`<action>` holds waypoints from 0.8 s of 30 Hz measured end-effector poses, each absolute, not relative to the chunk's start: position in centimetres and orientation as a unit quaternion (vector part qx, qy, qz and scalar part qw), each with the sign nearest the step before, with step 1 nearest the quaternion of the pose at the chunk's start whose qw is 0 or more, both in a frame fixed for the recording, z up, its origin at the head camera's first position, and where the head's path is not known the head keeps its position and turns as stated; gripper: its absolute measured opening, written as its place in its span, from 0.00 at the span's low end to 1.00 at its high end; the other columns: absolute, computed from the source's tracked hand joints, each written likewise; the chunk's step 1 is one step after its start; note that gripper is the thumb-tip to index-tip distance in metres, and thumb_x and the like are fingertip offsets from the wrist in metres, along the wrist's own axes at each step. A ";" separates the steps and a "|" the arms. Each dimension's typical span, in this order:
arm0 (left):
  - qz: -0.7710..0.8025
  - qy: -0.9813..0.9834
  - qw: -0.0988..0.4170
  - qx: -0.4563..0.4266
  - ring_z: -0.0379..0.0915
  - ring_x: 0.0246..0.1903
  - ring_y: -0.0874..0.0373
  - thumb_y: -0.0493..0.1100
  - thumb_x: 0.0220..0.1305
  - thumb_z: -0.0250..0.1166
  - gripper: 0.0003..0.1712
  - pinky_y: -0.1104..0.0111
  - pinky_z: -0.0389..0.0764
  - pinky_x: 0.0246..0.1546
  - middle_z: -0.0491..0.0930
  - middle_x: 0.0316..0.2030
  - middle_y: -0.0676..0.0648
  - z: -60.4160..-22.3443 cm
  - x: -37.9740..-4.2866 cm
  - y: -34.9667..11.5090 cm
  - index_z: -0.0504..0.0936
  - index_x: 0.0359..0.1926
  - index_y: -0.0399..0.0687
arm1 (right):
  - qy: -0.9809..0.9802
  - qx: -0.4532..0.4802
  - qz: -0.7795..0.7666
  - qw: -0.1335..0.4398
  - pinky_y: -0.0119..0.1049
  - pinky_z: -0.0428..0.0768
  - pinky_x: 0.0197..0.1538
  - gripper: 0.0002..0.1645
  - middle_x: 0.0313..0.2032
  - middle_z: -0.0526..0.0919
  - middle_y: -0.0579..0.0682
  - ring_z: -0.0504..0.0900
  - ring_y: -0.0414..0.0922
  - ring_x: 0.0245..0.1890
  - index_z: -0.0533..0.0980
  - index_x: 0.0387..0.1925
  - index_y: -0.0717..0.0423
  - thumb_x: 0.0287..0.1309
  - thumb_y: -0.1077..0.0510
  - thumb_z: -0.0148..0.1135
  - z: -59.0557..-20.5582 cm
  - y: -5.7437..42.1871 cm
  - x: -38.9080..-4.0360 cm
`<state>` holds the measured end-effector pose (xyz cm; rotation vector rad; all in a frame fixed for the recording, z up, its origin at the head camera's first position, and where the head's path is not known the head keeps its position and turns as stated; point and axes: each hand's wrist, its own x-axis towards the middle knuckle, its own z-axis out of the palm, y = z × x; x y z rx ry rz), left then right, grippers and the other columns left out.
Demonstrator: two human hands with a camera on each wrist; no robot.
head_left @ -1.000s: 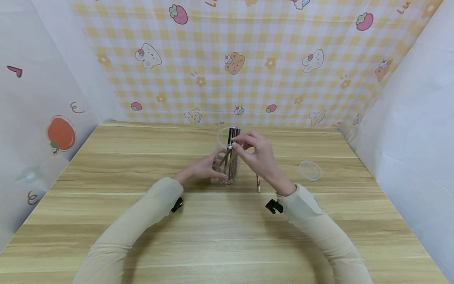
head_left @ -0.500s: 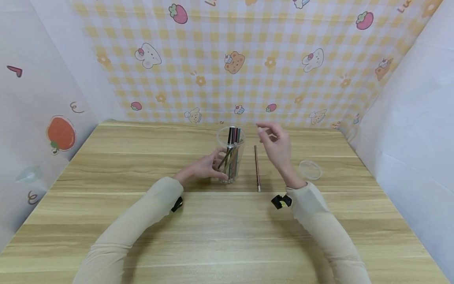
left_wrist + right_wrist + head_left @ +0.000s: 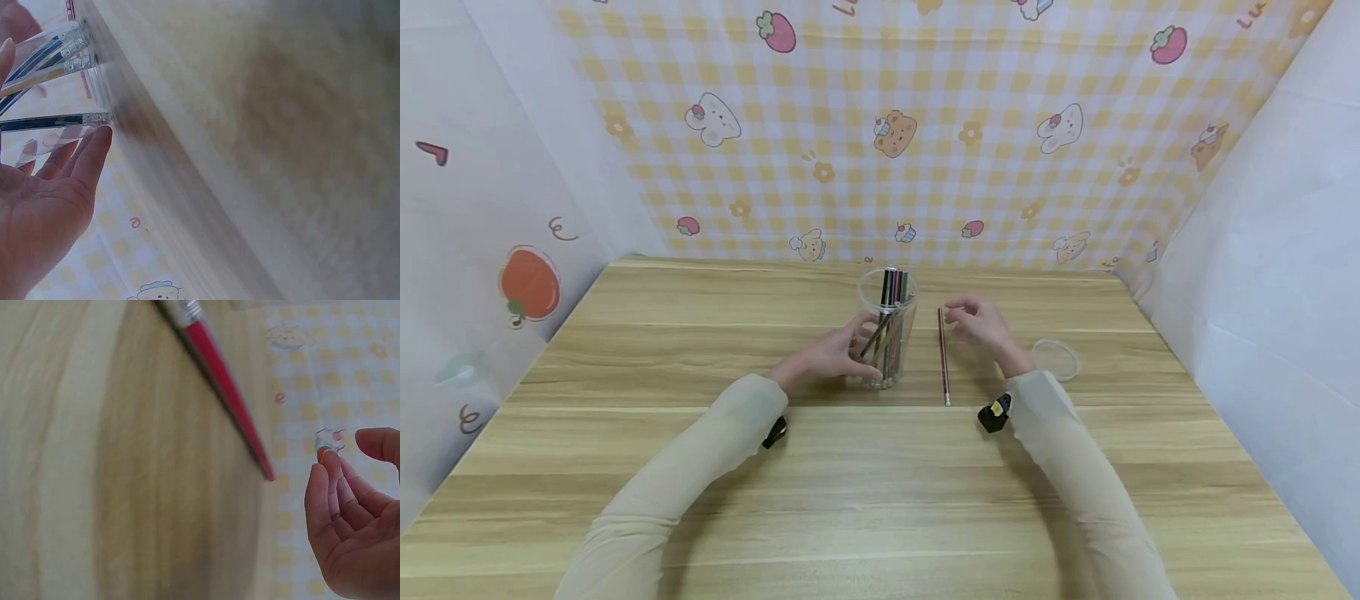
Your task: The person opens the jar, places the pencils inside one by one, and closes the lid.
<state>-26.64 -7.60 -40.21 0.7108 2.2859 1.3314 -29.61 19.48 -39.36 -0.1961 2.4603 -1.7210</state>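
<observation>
A tall clear plastic cup [image 3: 911, 320] stands upright on the table, with several pencils [image 3: 891, 346] leaning inside it. My left hand [image 3: 829, 354] grips the cup's left side low down. In the left wrist view, its fingers [image 3: 90, 156] wrap the clear wall near the base, beside a dark pencil [image 3: 56, 122] with a metal-banded end. A single red pencil [image 3: 944, 358] lies on the table right of the cup. My right hand [image 3: 981, 323] hovers by that pencil's far end. In the right wrist view, its thumb and fingers are apart, holding nothing.
A round clear lid [image 3: 1077, 367] lies on the wooden table [image 3: 880, 500], right of my right hand and partly behind the wrist. A yellow checked cloth [image 3: 850, 183] hangs behind the table's back edge. White cloth walls [image 3: 1262, 250] flank both sides.
My right hand let go at the cup's top, moved right, then came down near the lying pencil's far end. My left hand and the cup stayed in place.
</observation>
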 end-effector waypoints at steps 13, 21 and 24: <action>0.465 0.825 0.192 0.257 0.67 0.49 0.51 0.47 0.41 0.72 0.45 0.58 0.67 0.50 0.67 0.53 0.43 -40.2 -26.7 -7.6 0.54 0.57 0.67 | 0.821 0.001 -0.553 0.141 0.26 0.74 0.22 0.16 0.27 0.77 0.56 0.74 0.39 0.19 0.67 0.44 0.74 0.56 0.66 0.52 -40.6 19.3 -30.5; 0.476 0.817 0.192 0.262 0.67 0.49 0.50 0.46 0.42 0.72 0.45 0.58 0.67 0.50 0.68 0.52 0.43 -40.4 -26.8 -7.6 0.54 0.57 0.67 | 0.859 0.027 -0.489 0.148 0.27 0.73 0.20 0.14 0.21 0.74 0.49 0.72 0.39 0.17 0.72 0.38 0.68 0.54 0.60 0.58 -40.6 18.7 -31.2; 0.478 0.816 0.192 0.262 0.67 0.49 0.50 0.46 0.42 0.72 0.45 0.57 0.67 0.50 0.67 0.52 0.43 -40.4 -26.8 -7.5 0.54 0.57 0.66 | 0.865 0.032 -0.476 0.154 0.26 0.73 0.19 0.13 0.20 0.74 0.49 0.71 0.38 0.16 0.72 0.36 0.67 0.53 0.59 0.59 -40.5 18.5 -31.4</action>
